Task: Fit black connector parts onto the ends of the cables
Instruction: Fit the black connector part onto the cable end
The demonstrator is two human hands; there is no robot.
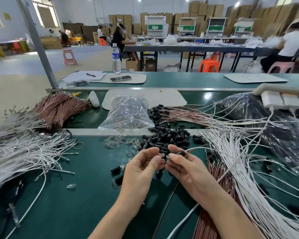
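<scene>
So, dead centre of the frame: the right hand (185, 167) has a tight thumb-and-finger grip on a black connector part (182, 153) sitting on a cable (197, 148) end. Its long axis runs roughly left-right, with the cable trailing off right. The left hand (141, 168) pinches a small clear piece (163, 155) just beside it. Both hover over the green tabletop (86, 187), just below the pile of loose black connectors (166, 137).

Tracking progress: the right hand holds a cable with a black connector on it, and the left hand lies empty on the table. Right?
No. The head view shows the left hand raised, its fingers pinching a small clear part. The right hand does hold a cable with a black connector on it.
</scene>
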